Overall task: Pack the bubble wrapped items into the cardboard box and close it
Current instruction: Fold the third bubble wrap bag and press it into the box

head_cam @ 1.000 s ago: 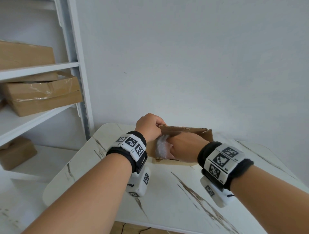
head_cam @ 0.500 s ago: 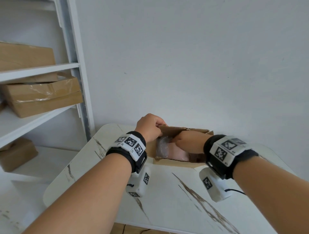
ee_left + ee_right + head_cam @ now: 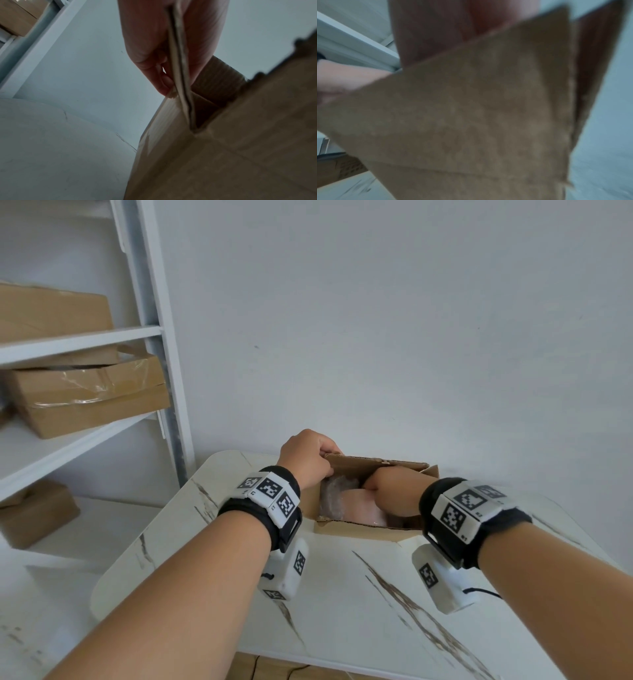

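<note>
Okay, head view: cardboard box (image 3: 359, 529) sits open on the white marble-look table (image 3: 342, 594), at the far edge near the wall. Left hand (image 3: 306, 460) at the box's 10 o'clock corner, fingers curled round the left flap (image 3: 346, 462), holding it upright. Right hand (image 3: 394, 491) is down inside the box from 3 o'clock, knuckles showing; its fingers are hidden, grip cannot be told. Bubble wrapped item (image 3: 342, 498) lies in the box, touching the right hand, pinkish under clear wrap. Shelf unit (image 3: 82, 337) at 9 o'clock holds brown cartons (image 3: 89, 398).

Left wrist view: left hand (image 3: 164, 40) pinches the flap edge (image 3: 181, 81), thumb one side, fingers the other. Box wall (image 3: 214, 162) fills lower right, resting on the table (image 3: 60, 148).

Right wrist view: blurry. Cardboard panel (image 3: 471, 115) covers most of the frame; right hand (image 3: 436, 33) partly shows above it, fingers unreadable. Left forearm (image 3: 342, 78) at 9 o'clock.
</note>
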Demonstrator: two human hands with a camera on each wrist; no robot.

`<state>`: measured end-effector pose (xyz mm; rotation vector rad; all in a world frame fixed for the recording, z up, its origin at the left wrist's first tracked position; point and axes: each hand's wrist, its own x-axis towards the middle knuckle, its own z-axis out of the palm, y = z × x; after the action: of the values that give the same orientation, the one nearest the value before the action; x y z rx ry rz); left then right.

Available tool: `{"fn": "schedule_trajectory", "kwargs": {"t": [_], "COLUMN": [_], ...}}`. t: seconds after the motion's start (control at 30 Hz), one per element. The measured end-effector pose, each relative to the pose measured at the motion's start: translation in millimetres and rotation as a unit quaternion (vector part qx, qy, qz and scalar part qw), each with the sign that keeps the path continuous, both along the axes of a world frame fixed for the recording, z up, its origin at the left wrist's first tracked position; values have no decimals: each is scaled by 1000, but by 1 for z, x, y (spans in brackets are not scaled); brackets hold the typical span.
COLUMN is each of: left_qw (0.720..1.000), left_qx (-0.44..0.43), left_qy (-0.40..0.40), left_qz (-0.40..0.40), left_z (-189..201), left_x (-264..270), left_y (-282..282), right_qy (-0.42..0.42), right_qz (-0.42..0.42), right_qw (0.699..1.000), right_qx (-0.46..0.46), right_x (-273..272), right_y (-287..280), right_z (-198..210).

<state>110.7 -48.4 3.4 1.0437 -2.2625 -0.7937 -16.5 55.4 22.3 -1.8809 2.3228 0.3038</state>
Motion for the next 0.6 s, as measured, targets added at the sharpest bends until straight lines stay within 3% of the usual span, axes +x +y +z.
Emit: {"fn": "schedule_trajectory", "kwargs": {"t": [0.17, 0.37, 0.6], "left_qw": [999, 999, 995], "left_qx": [-19, 31, 87], "left_qy": [-42, 2, 24], "left_qz": [-3, 40, 51], "left_z": [8, 8, -3], "left_x": [-5, -11, -14], "left_y": [-7, -13, -16], "right_qy": [-33, -51, -88], "right_qz": [-22, -27, -33], "right_qw": [999, 996, 963], "right_qx": [-37, -67, -251], "right_x": [-13, -25, -46], "right_y": [4, 5, 12], "right_z": [9, 15, 19]}}
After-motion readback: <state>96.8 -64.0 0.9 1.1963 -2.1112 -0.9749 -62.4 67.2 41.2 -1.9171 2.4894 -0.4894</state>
